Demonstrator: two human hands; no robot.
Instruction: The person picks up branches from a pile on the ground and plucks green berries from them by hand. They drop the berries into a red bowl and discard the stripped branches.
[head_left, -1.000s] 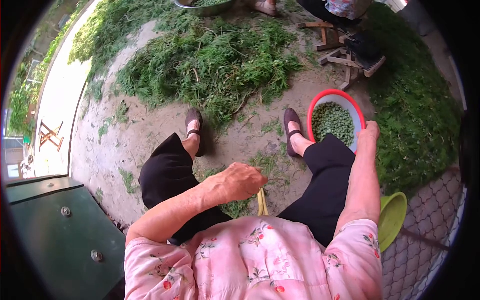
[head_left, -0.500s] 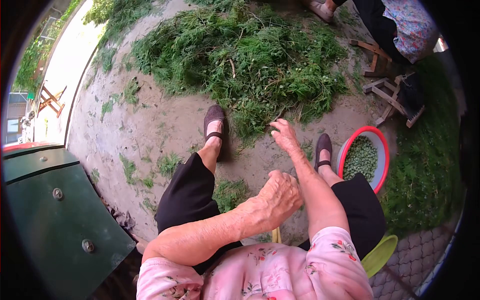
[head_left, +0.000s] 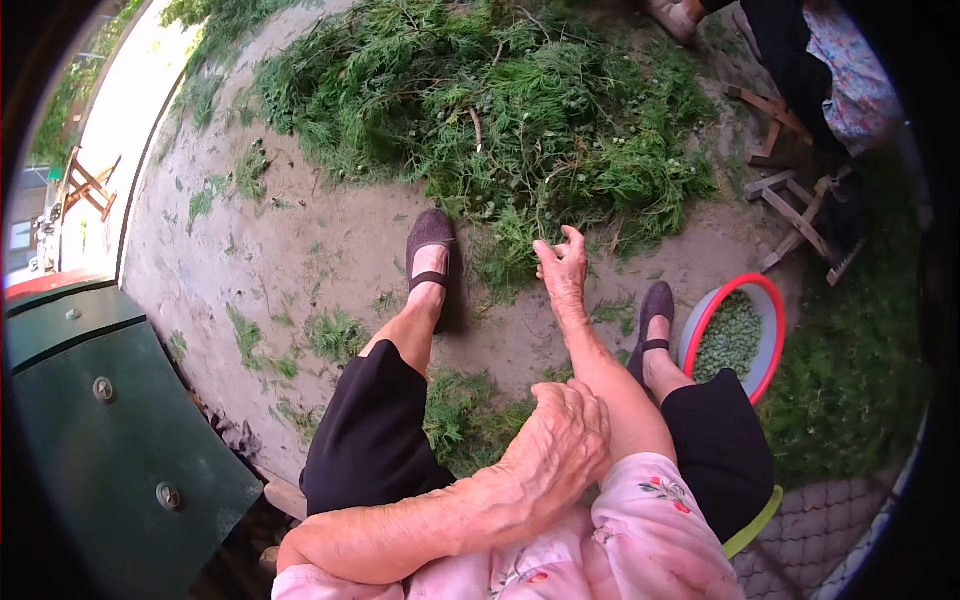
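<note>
My right hand (head_left: 563, 268) reaches forward at the near edge of a heap of cut evergreen branches (head_left: 480, 130), its thumb and fingers apart. I see nothing between them. My left hand (head_left: 565, 430) is curled closed close to my body, against or just over my right forearm. Whatever it holds, if anything, is hidden by the fingers. To the right of my right foot stands a basin with a red rim (head_left: 774, 320), partly filled with small green cones (head_left: 730, 335).
Loose sprigs (head_left: 335, 332) lie scattered on the bare ground. A green metal box (head_left: 120, 430) is at the left. Another person (head_left: 850, 75) sits at the upper right, near wooden folding stools (head_left: 795, 215). More greenery (head_left: 850, 360) covers the right side.
My view has shifted slightly. My right hand has turned, with its fingers now pointing up toward the heap. The left hand has drawn slightly nearer my body and stays closed.
</note>
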